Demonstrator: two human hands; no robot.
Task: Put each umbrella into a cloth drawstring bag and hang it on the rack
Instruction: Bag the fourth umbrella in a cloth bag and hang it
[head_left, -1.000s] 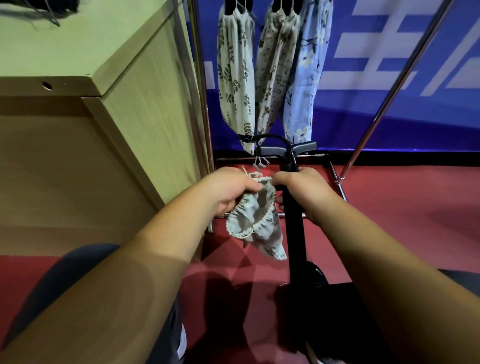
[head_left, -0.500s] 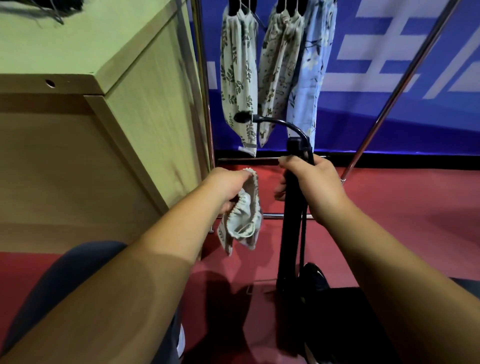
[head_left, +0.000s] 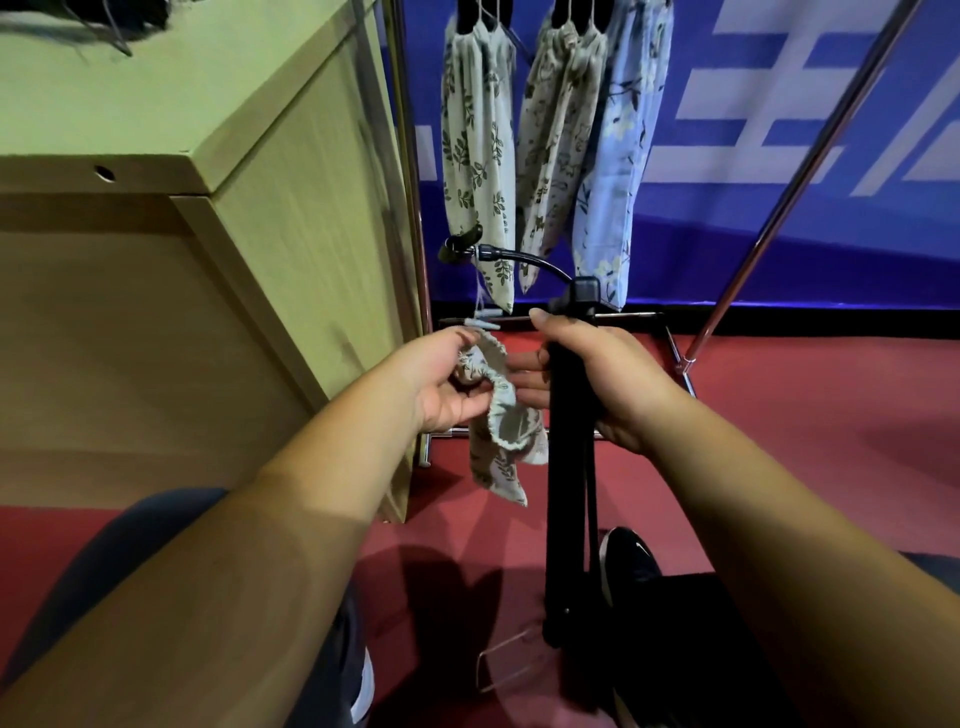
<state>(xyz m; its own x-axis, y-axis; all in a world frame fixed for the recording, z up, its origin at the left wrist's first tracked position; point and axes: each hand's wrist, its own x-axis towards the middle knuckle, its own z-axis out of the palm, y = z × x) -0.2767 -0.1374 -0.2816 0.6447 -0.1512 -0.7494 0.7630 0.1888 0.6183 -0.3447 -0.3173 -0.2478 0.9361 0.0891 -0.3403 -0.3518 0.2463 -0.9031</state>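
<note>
Nearest, a wire hanger (head_left: 511, 665) lies on the red floor (head_left: 810, 426) beside a black shoe (head_left: 631, 566). The foot of the black umbrella (head_left: 569, 493) stands there, though its tip is lost in the dark. The right grip (head_left: 597, 384) is clamped round the shaft just under the hooked handle (head_left: 519, 260), probably to hold the umbrella upright and steady for bagging. The left grip (head_left: 447, 384) is closed on the bunched mouth of a leaf-print drawstring bag (head_left: 498, 431), which hangs limp just left of the shaft with nothing in it, so the mouth likely needs spreading first. Whether the right fingertips (head_left: 524, 364) touch the cloth I cannot tell. Left stands a wooden table (head_left: 156, 130) with something dark at its far corner, cut off. Beyond, three filled bags (head_left: 478, 156) already hang on the rack (head_left: 410, 208), but their tops and the rail are out of frame.
</note>
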